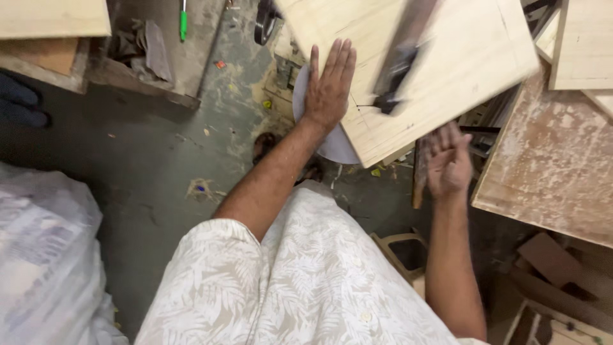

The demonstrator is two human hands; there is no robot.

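Colours and patterns noted at your bench, far to near.

Your left hand (329, 86) lies on a pale yellow-cream wooden board (447, 57) crossed by thin dark pencil lines; a blurred dark grey-black tool (399, 61) sits over it. Under the board's near edge shows a grey-lilac disc (332, 144). Far left, a green pen (183, 22). The floor (159, 160) is dull grey-green, flecked. Your shirt (306, 281) is off-white with a beige leaf print. Right, a panel (555, 160) is mottled brown and white.
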